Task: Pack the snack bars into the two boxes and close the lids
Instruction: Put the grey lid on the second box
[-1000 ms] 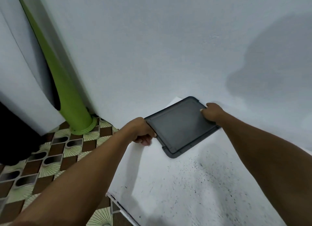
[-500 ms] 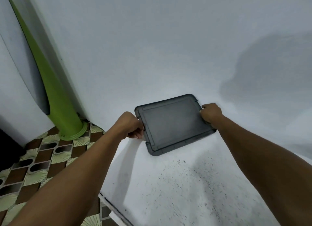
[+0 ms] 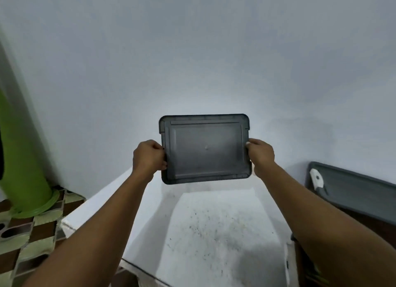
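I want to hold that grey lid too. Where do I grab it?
Probably its two short edges, one hand from each side, like the left hand and right hand here. The lid is wide, flat and thin, with a rim.

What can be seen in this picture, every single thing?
lid: one, dark grey, held up above the table's far end, in front of the wall
table: one, white with dark specks, below the lid
grey plastic piece: one, grey, right edge, partly cut off; box or lid unclear
white clip: one, white, on the grey plastic piece
pillar: one, green, far left, on the floor
floor tiles: many, brown and pale green, lower left
wall: one, white, behind everything
left hand: grips the lid's left edge
right hand: grips the lid's right edge
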